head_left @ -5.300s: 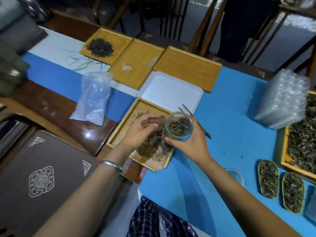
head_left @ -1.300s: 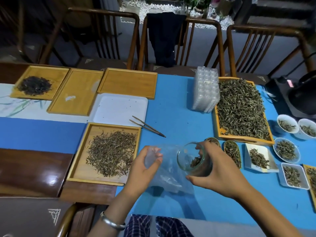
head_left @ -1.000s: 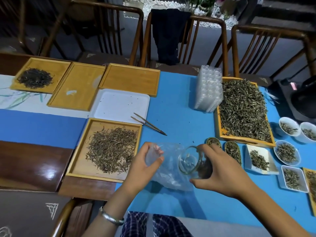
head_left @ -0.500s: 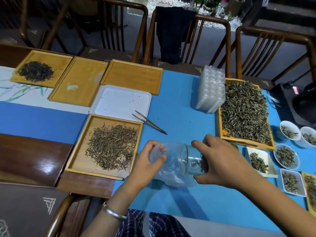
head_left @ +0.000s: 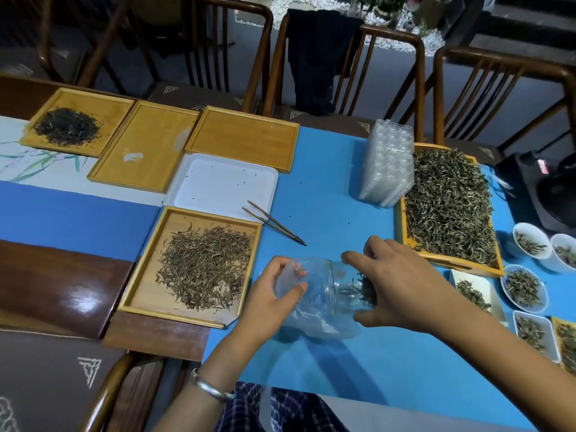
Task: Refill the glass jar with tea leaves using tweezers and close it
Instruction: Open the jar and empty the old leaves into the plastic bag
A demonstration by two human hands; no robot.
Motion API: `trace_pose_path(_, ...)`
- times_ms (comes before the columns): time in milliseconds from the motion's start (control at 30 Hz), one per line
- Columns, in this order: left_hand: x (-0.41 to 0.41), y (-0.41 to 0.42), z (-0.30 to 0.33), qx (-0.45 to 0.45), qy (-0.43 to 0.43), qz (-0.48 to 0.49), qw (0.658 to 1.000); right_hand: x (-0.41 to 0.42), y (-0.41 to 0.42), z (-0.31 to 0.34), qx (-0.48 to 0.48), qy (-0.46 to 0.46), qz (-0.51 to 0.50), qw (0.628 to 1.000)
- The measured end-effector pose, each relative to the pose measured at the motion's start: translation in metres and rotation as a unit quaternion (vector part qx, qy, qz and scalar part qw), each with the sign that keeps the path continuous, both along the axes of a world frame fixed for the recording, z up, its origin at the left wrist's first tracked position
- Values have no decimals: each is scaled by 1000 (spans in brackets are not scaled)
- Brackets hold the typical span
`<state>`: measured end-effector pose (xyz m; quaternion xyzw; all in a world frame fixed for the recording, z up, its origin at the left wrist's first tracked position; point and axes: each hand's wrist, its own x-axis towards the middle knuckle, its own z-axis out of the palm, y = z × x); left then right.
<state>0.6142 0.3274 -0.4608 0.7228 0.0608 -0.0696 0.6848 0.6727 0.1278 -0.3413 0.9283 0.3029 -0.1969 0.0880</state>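
Note:
My right hand (head_left: 402, 288) grips the small glass jar (head_left: 346, 289), tipped on its side with its mouth toward the left; tea leaves lie near its base. My left hand (head_left: 274, 294) pinches the open edge of a clear plastic bag (head_left: 314, 319) held against the jar's mouth. The tweezers (head_left: 274, 222) lie loose on the blue cloth just beyond my hands. A wooden tray of brown tea leaves (head_left: 199, 263) sits to the left of my left hand. No jar lid is visible.
A white tray (head_left: 224, 182) and three wooden trays, one with dark tea (head_left: 68, 126), lie at the back left. A large tray of green tea (head_left: 448, 207), stacked clear plastic packs (head_left: 386, 169) and several small dishes of tea (head_left: 523, 288) stand at the right. Chairs line the far edge.
My right hand has tipped the jar from upright over onto its side, mouth toward the bag, and now covers it from above. My left hand keeps holding the bag open.

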Motion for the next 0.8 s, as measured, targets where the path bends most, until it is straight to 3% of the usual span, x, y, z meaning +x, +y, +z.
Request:
trace_pose_path(333, 17, -2, 7, -5, 2, 19, 1000, 20, 6, 8, 6, -20, 47, 999)
trace_pose_path(533, 23, -4, 15, -7, -4, 29, 1000, 29, 5, 13, 70, 16, 40, 997)
trace_pose_path(800, 26, -3, 20, 37, -15, 29, 999, 32, 7, 15, 47, 22, 60, 997)
